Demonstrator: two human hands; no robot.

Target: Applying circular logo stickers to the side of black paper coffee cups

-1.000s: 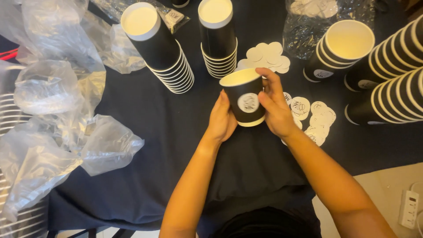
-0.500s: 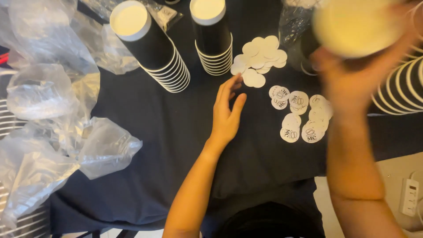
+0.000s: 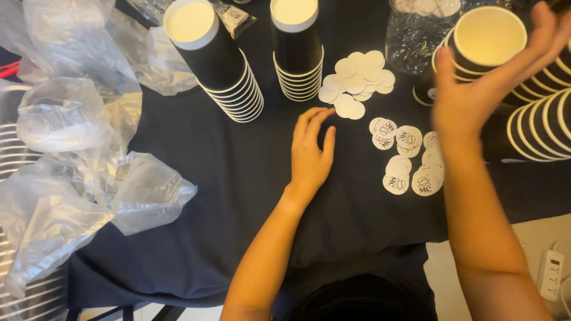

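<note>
Black paper with a white rim and a cream inside: that is the cup [image 3: 485,41] against which the right hand [image 3: 476,95] is raised, palm toward its side, fingers spread and stretched up past the rim. Whether the palm actually presses the cup or only stands just beside it cannot be told; the fingers are not curled round it. The cup sits on the end of a stack of like cups [image 3: 535,119] lying on their sides at the right edge of the desk [image 3: 226,178], which is covered in a dark cloth.

The left hand [image 3: 312,154] lies flat and open on the cloth, fingers loosely together, holding nothing. Just beyond its fingertips lies a heap of plain white round stickers [image 3: 357,80]; to its right, between the two hands, is a scatter of round stickers with a dark printed mark [image 3: 407,157], some overlapping.

Farther out, two upright stacks of black cups stand mouth-up: a leaning one [image 3: 214,59] at upper left and a straighter one [image 3: 297,50] near the white discs. A clear bag [image 3: 416,30] sits behind the discs. Crumpled clear plastic wrapping [image 3: 77,154] fills the left side of the desk. A white power strip [image 3: 550,273] shows on the floor at lower right.
</note>
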